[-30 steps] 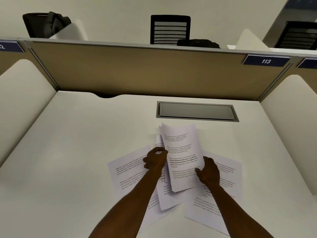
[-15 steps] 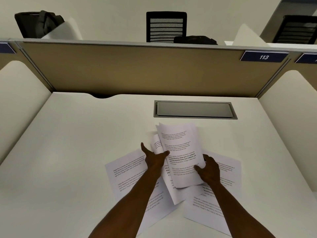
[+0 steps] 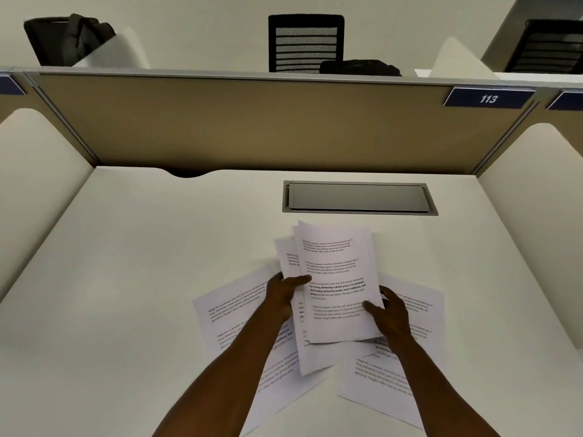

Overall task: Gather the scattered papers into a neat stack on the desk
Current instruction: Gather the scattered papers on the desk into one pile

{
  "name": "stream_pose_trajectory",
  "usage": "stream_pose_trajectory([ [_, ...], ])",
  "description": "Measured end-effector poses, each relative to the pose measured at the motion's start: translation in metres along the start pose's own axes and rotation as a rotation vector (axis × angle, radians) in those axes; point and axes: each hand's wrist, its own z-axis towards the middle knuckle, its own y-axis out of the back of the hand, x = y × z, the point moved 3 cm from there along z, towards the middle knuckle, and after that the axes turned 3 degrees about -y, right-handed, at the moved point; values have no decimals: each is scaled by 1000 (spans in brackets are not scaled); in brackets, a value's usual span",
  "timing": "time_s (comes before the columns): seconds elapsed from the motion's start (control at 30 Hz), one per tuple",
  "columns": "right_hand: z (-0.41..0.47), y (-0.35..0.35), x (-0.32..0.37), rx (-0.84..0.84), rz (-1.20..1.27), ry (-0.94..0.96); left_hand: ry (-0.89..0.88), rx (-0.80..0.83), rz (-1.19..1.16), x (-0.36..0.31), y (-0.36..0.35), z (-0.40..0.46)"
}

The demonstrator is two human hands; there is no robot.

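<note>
A small bundle of printed sheets (image 3: 337, 279) is lifted off the white desk (image 3: 142, 279), tilted toward me. My left hand (image 3: 284, 294) grips its left edge, thumb across the top page. My right hand (image 3: 389, 313) holds the lower right edge. One sheet (image 3: 288, 253) sticks out crookedly on the bundle's left. Loose sheets lie flat underneath: one at the left (image 3: 233, 307), one at the right (image 3: 419, 307), one near the front right (image 3: 378, 383), and another under my left forearm (image 3: 284, 373).
A grey cable hatch (image 3: 359, 197) is set into the desk just beyond the papers. Tan partition (image 3: 252, 121) with a "113" label (image 3: 488, 97) closes the back; white side panels (image 3: 34, 171) flank the desk. Chairs and bags stand behind the partition.
My left hand, open with thumb raised half a second ago, has closed on the bundle's left edge. The bundle stays lifted in about the same place.
</note>
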Motion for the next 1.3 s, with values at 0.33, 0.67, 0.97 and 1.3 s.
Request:
stream_pose_trajectory([
  [0.33,-6,1,2,58,-46,-19,-128,-62,521,7,2,5],
  [0.67,-10,1,19,-38,-232,76,-265,162,422,-14,28,-10],
  [0.97,-21,-23,66,511,525,-79,-219,387,290,-33,73,-35],
  [1.3,-59,-69,83,651,274,15,-186,146,253,-14,122,-53],
])
